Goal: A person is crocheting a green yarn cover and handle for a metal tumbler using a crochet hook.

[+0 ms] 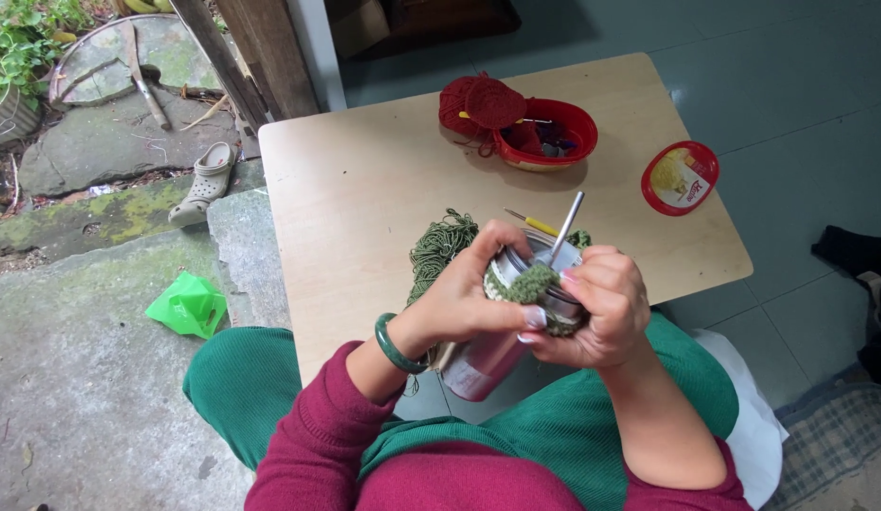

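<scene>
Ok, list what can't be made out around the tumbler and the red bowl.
- Head view: the metal tumbler body is mostly hidden by the left hand and right hand.
- The green crochet piece is partly covered by fingers.
- The red bowl contents are too small to identify.
- The red lid picture is blurred.

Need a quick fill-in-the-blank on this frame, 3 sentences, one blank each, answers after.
1. Both hands, left hand and right hand, hold a metal tumbler wrapped in a ____ crochet piece.
2. The red bowl sits on the ____ table.
3. The left wrist wears a green ____.

Missing words: green; wooden; bangle
</scene>
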